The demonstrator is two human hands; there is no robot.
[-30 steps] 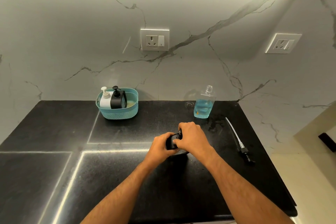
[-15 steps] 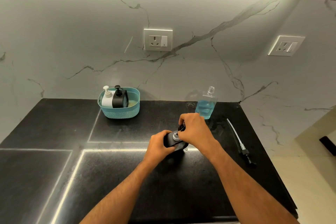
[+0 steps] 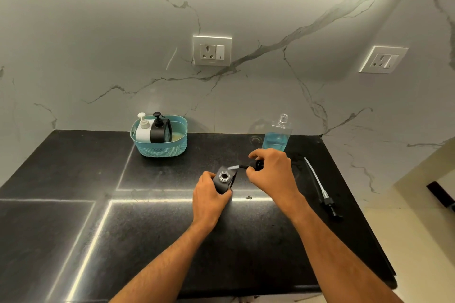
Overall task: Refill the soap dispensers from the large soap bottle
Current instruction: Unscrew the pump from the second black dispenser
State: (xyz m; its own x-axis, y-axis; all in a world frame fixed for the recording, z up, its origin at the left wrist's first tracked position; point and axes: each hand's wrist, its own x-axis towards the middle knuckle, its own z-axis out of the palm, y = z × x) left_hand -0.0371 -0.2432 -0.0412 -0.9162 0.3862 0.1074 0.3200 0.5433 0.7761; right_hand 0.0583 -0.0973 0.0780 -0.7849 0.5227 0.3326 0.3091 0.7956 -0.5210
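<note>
dispenser (image 3: 223, 179) in left grip (image 3: 209, 198)

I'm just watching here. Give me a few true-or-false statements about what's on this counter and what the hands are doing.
1. The left hand grips a black dispenser with its neck open. True.
2. The right hand holds nothing. False: it holds the black pump.
3. The clear bottle of blue liquid is capped. False: its neck is open.
4. Two dispensers stand in the teal basket. True.
5. A second pump lies on the counter. True.
</note>
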